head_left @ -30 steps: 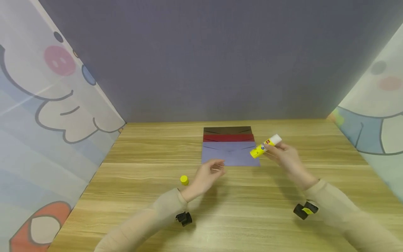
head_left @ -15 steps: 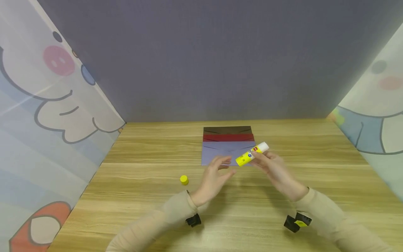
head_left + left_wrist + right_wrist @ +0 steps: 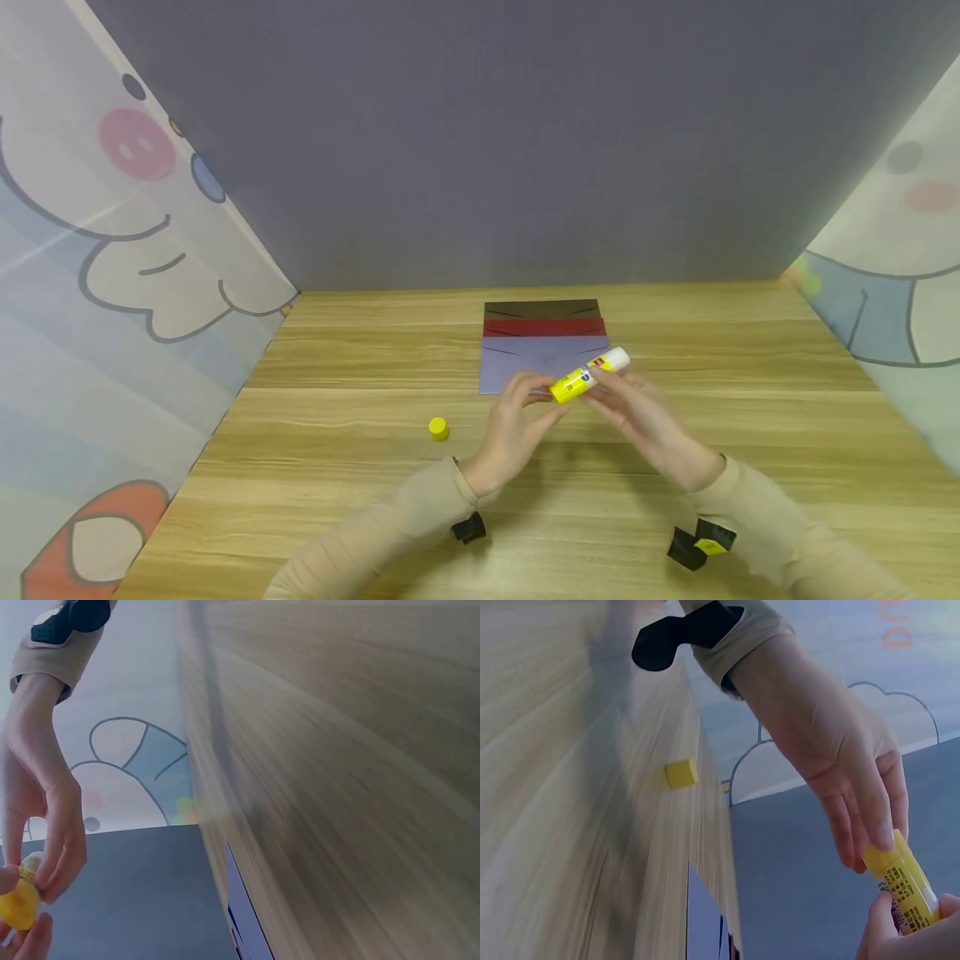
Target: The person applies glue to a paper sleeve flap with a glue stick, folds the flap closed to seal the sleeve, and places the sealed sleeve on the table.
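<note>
A yellow and white glue stick (image 3: 576,385) is held above the table, tilted with its white end up and to the right. My right hand (image 3: 648,429) grips its middle between thumb and fingers. At the lower yellow end, my left hand (image 3: 506,437) has its thumb and fingertips around the tube; the right wrist view shows the left thumb (image 3: 883,834) pressed on that end. A yellow cap (image 3: 438,429) stands on the table left of the left hand. Behind the hands lie a lilac envelope (image 3: 506,367), a red envelope (image 3: 540,327) and a black envelope (image 3: 540,309), overlapping.
The wooden table (image 3: 337,358) ends at a grey upright panel (image 3: 525,167) at the back. Walls with cartoon prints stand on the left (image 3: 135,250) and right. Each sleeve carries a small black wrist camera (image 3: 468,527).
My right hand has brought the glue stick left and down toward the left hand. The left hand has moved slightly right, and its fingers have met the yellow end. Cap and envelopes stay put.
</note>
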Demonstrator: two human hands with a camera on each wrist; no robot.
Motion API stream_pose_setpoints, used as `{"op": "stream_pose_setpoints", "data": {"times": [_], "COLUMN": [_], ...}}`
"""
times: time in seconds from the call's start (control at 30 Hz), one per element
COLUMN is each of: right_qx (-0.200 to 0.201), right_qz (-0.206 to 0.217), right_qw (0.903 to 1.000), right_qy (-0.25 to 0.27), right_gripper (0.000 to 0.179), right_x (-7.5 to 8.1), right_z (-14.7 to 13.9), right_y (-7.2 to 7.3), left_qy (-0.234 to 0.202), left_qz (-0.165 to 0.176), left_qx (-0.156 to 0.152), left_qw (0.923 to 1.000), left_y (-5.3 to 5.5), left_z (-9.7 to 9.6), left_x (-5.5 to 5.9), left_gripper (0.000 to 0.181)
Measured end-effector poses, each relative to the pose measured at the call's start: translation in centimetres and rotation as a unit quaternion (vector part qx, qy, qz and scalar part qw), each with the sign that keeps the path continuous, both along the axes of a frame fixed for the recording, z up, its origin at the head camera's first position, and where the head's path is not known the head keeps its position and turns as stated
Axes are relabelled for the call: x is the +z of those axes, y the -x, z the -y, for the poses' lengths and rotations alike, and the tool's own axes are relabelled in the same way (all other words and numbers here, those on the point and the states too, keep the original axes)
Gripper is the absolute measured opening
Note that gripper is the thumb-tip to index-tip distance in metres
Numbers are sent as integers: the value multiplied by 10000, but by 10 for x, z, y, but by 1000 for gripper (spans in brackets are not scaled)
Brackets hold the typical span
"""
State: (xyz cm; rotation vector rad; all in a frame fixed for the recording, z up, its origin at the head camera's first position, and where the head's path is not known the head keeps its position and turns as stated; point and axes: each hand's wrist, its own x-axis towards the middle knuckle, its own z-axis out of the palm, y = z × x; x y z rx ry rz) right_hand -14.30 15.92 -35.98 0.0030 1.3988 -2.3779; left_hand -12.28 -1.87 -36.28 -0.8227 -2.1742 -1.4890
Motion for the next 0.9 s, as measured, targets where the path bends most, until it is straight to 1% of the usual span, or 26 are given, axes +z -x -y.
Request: {"op": "stream_pose_setpoints", "data": {"times": [0.1, 0.2, 0.27, 0.3, 0.33, 0.4, 0.47, 0.5, 0.53, 0.57, 0.63, 0.7, 0.8, 0.83, 0.87, 0.9], "right_qx": [49, -23, -107, -121, -137, -141, -126, -131, -136, -150, -161, -169, -141, -140, -137, -144], "right_qz": [-9, 34, 62, 54, 44, 5, -39, -59, -80, -90, -121, -142, -177, -179, -189, -195], "right_qw": [10000, 9999, 9996, 9993, 9990, 9986, 9985, 9985, 9985, 9985, 9986, 9987, 9989, 9989, 9988, 9987], "right_qy": [-25, -149, -267, -338, -412, -506, -529, -532, -526, -519, -498, -464, -420, -417, -426, -446], "right_gripper": [19, 13, 22, 31, 39, 53, 59, 60, 60, 60, 59, 59, 60, 60, 60, 60], "right_x": [0, 0, 0, 0, -1, -1, -1, -1, -1, -2, -2, -2, -2, -2, -2, -2], "right_z": [2, 5, 7, 8, 8, 9, 10, 10, 10, 11, 11, 11, 11, 11, 11, 12], "right_y": [-2, -2, -2, -2, -2, -2, -2, -2, -2, -2, -1, -2, -2, -2, -2, -2], "left_qy": [33, 70, 49, 40, 14, -101, -328, -482, -664, -838, -1093, -1255, -1474, -1605, -1782, -1986], "left_qz": [-319, -516, -579, -567, -507, -199, 402, 806, 1273, 1699, 2414, 2880, 3327, 3495, 3705, 3951], "left_qx": [15, 65, 65, 63, 47, 14, -59, -93, -131, -150, -131, -101, -214, -306, -413, -540], "left_qw": [9995, 9986, 9983, 9984, 9987, 9997, 9986, 9955, 9896, 9818, 9642, 9493, 9312, 9226, 9107, 8953], "left_y": [1, 1, 1, 1, 1, 2, 3, 4, 6, 7, 12, 15, 18, 19, 19, 19], "left_z": [0, 0, 1, 1, 2, 2, 3, 4, 4, 5, 6, 7, 9, 10, 10, 11], "left_x": [-1, -2, -2, -2, -2, -2, -4, -4, -5, -7, -11, -14, -16, -16, -16, -16], "left_gripper": [31, 30, 29, 29, 28, 26, 24, 23, 23, 23, 24, 25, 27, 27, 28, 28]}}
